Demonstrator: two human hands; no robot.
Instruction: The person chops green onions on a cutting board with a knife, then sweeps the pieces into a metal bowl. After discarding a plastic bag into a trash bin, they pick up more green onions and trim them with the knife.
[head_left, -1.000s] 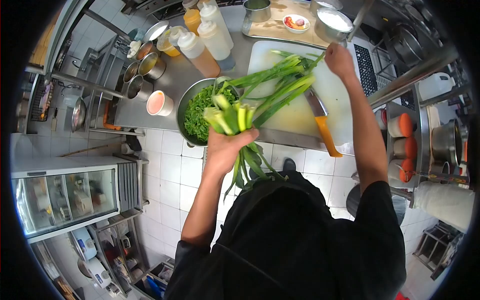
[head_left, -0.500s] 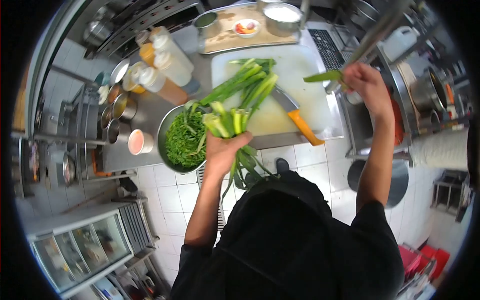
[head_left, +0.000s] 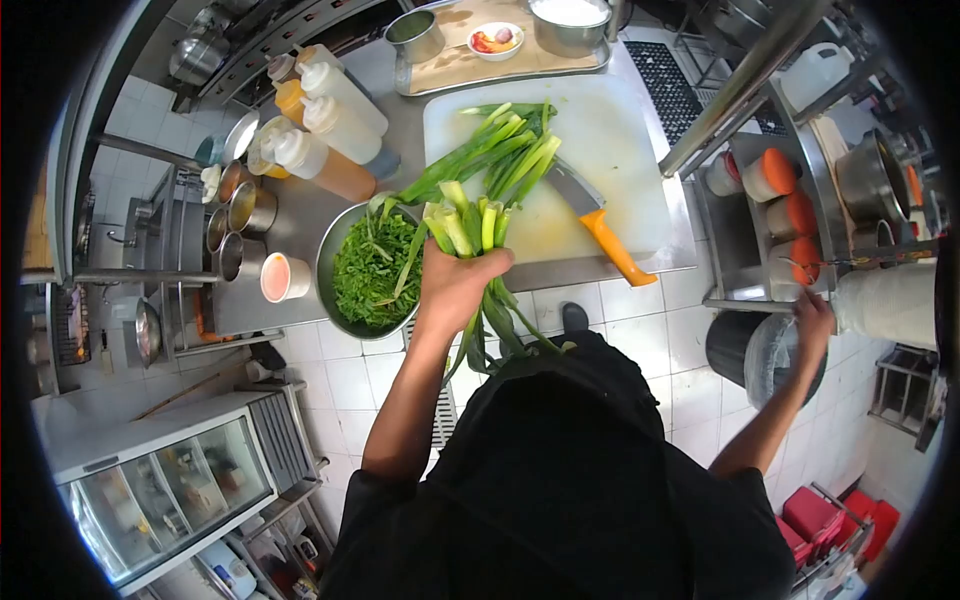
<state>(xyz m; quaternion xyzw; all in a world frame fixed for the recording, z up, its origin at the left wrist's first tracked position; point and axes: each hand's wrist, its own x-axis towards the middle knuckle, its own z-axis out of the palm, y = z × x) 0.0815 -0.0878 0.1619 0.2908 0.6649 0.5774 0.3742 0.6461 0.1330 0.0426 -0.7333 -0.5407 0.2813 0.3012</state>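
My left hand (head_left: 450, 285) is closed round a bunch of green onions (head_left: 460, 225), cut ends up, with leaves trailing below my fist. More green onions (head_left: 480, 160) lie on the white cutting board (head_left: 610, 130). Beside them rests a knife with an orange handle (head_left: 612, 245), its blade flat on the board. A metal bowl (head_left: 325, 290) of chopped greens (head_left: 375, 270) stands just left of my left hand. Out to the right, my right hand (head_left: 815, 322) is over a bin with a clear liner (head_left: 775, 360). Its fingers are small and blurred; no leaf can be made out in them.
Squeeze bottles (head_left: 325, 165) and a white cup (head_left: 285, 277) stand at the left of the steel table. A tray (head_left: 500, 80) at the back bears a small bowl (head_left: 495, 42) and pots. To the right are a metal post (head_left: 740, 95) and orange-topped containers (head_left: 770, 175).
My right hand has moved down and right from beside the board to the bin; the green leaf it held is out of sight. My left hand still grips the green onions, shifted slightly right.
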